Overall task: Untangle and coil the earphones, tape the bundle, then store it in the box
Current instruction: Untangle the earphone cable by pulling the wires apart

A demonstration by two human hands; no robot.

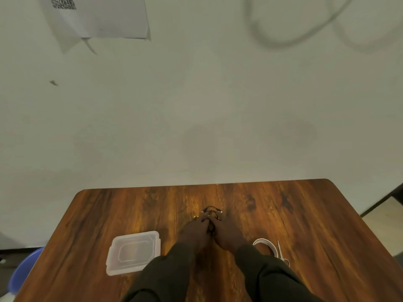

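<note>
Dim, soft overall; warm glare streak on table (218, 199); wide-angle bending at edges; hands murky.

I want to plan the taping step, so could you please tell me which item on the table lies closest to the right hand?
The white tape roll, just right of the right hand; the scissors lie beyond it, the clear plastic box opposite.

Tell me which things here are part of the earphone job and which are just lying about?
Part of the job: earphones in both hands, left hand, right hand; lidded plastic box; tape roll; scissors.

Lying about: paper sheet with printed code; white cable; blue object.
</note>
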